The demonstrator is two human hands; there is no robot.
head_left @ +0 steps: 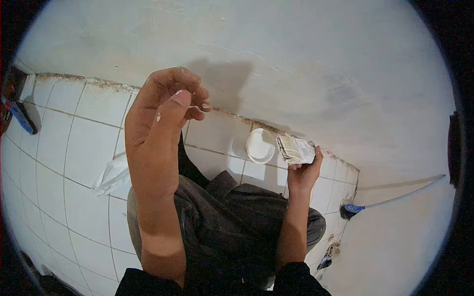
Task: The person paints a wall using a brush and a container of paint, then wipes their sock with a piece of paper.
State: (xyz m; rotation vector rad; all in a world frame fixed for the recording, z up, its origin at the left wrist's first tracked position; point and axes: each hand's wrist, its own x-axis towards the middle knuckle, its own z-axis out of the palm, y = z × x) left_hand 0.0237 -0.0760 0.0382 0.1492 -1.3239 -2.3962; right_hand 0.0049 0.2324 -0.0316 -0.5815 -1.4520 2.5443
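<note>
My left hand [163,116] is raised in front of the wall. Its fingers are loosely curled, with the thumb apart from them and no object visible in the palm. White specks mark the thumb and fingertips. Low by the wall, my right hand [304,171] grips a wide paintbrush [292,150] with pale bristles pointing left; its handle is mostly hidden. Just left of the bristles, a round white tub [260,146] stands on the tiles with white stuff inside.
A patchy wall [306,49] meets the white tiled floor [89,187]. A crumpled plastic bag [112,175] lies left of my legs. At the right, a long-handled brush [351,210] leans on the wall. Another blue brush [22,117] is at the far left.
</note>
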